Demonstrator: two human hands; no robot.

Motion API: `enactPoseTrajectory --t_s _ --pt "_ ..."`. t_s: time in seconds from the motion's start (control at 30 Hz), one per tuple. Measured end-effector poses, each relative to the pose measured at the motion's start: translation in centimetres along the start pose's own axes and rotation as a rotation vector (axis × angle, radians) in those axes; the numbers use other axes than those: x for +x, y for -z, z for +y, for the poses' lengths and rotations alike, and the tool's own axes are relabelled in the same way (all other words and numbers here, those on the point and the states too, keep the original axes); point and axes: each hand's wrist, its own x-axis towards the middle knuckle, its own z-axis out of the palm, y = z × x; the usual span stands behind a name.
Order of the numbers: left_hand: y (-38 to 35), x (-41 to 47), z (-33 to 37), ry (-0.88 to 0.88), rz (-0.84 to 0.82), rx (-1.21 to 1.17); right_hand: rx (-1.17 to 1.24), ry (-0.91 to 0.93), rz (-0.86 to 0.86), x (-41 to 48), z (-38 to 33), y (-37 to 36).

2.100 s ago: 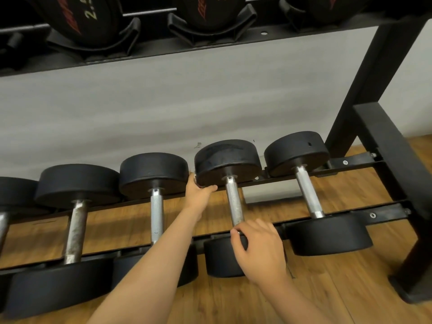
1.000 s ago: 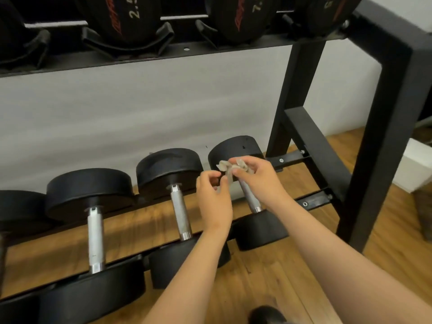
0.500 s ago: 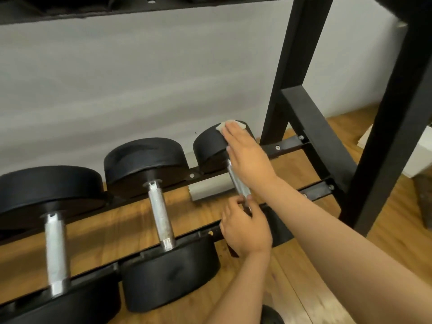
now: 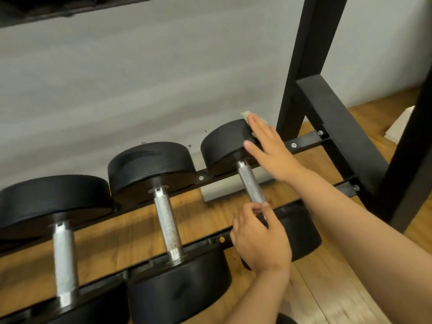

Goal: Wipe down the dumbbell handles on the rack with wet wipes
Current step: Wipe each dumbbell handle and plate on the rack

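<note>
Three black dumbbells with steel handles lie across the low rack rails (image 4: 304,142). My left hand (image 4: 260,242) grips the near end of the rightmost dumbbell's handle (image 4: 250,181). My right hand (image 4: 271,148) lies flat, fingers straight, on the right side of that dumbbell's far head (image 4: 224,143), pressing a pale wet wipe (image 4: 246,114) whose edge pokes out past the fingertips. The middle dumbbell handle (image 4: 167,220) and the left dumbbell handle (image 4: 64,256) stand untouched.
The rack's black upright post (image 4: 301,61) and slanted side brace (image 4: 341,122) stand close on the right. A grey wall lies behind, wooden floor (image 4: 327,288) beneath. A white box edge (image 4: 402,122) shows at far right.
My right hand slid with the wipe from the top of the far head toward its right side. My left hand keeps its grip on the handle. The view moved closer.
</note>
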Motion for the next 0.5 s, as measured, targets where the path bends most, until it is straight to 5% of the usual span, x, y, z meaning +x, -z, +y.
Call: enactPoseTrajectory --t_s 0.23,0.5 --pt "-0.3 0.9 -0.5 -0.167 -0.040 0.199 0.242 -0.015 -0.067 -2.7 2.3 -0.2" --pt "-0.7 1.0 -0.8 -0.273 0.027 0.152 0.437 -0.126 -0.042 -2.9 4.2 -1.1"
